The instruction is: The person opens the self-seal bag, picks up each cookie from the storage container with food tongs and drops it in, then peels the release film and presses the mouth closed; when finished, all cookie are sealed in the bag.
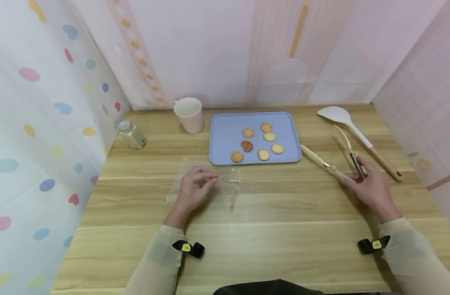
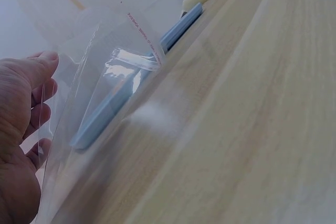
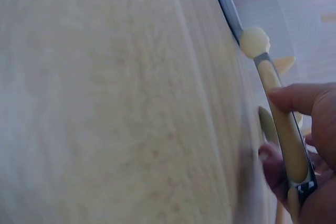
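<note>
My left hand [image 1: 194, 189] pinches a clear plastic bag [image 1: 225, 186] between thumb and fingers, in front of the tray. The left wrist view shows the see-through bag [image 2: 105, 103] standing up from the hand, with a strip of red print along one edge. On the right, my right hand [image 1: 372, 186] grips a pair of tongs [image 1: 317, 157] with cream tips and metal arms. Its arms are spread apart and the tips point toward the tray. The right wrist view has my thumb along one arm of the tongs [image 3: 283, 124]. Several cookies [image 1: 247, 146] lie on the blue tray [image 1: 219, 139].
A pink mug [image 1: 191, 119] stands left of the tray at the back. Farther left is a small jar [image 1: 132, 135] with pale contents. A white spatula [image 1: 339, 115] with a wooden handle lies beyond the tongs. Curtains hang behind the wooden table [image 1: 269, 237].
</note>
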The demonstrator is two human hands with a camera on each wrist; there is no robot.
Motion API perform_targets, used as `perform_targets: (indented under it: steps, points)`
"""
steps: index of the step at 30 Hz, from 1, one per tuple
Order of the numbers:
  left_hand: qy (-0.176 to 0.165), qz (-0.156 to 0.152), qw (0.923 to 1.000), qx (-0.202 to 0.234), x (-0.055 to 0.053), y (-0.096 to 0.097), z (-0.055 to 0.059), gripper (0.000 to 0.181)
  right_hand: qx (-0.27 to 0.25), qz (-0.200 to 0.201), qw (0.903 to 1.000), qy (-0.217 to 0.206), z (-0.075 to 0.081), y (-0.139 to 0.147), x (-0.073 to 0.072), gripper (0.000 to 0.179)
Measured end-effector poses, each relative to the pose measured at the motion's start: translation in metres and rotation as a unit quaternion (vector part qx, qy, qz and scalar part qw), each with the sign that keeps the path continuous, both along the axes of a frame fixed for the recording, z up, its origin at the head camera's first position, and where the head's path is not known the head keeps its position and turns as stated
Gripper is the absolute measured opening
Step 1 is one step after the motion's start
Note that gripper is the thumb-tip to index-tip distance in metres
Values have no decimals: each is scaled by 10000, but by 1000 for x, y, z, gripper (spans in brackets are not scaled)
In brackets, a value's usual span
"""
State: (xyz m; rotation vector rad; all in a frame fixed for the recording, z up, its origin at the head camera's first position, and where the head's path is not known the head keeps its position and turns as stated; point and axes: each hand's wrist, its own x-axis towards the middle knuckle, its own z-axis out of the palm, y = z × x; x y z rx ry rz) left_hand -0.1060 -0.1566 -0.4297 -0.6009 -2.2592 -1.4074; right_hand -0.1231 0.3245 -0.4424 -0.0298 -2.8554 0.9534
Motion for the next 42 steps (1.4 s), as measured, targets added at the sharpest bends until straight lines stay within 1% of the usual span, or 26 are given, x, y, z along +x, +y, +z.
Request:
perform_targets:
  steps: [3,5,10,12,16,19,21,25,29,33,36,38,42]
  points:
    - [-15,18,10000,-7,-1,-1,0,11,97,20,9996,259,2,-1,1,82]
    - [-92,30,10000,-2,0,-1,0,10,65,44,9992,388,4,-1,2,80]
    - [-192,62,9998,-24,0,-1,-1,9,97,214,9962,843,9,-8,3,82]
    - [-180,60,9998,-34,0,-1,1,9,146,290,9939,1055,10,-12,2,85]
    - [-18,54,9999,-115,0,-1,1,11,105,375,9896,1385,12,-23,-1,86]
    - [-8,57,9999,-97,0,-1,1,11,-45,445,9878,1493,16,-32,-2,84]
    - [-59,65,10000,-44,1,-1,0,10,-93,484,9870,1529,19,-37,-3,82]
    - [-139,79,9999,52,2,-1,0,8,-170,547,9854,1602,24,-44,-3,73]
    - [-134,92,9999,51,2,-1,1,8,-135,794,9780,1926,25,-48,-6,64]
    - [45,87,9999,-70,0,-2,-2,9,-27,1207,9671,2239,24,-52,-8,62]
    - [116,90,9998,-130,-1,-2,-4,11,95,1487,9622,2278,24,-56,-10,61]
    - [50,101,9999,-118,-2,-3,-7,10,214,1646,9610,2212,25,-58,-11,60]
    - [-61,118,9998,-112,-8,-6,-21,11,459,1807,9629,1949,27,-64,-13,54]
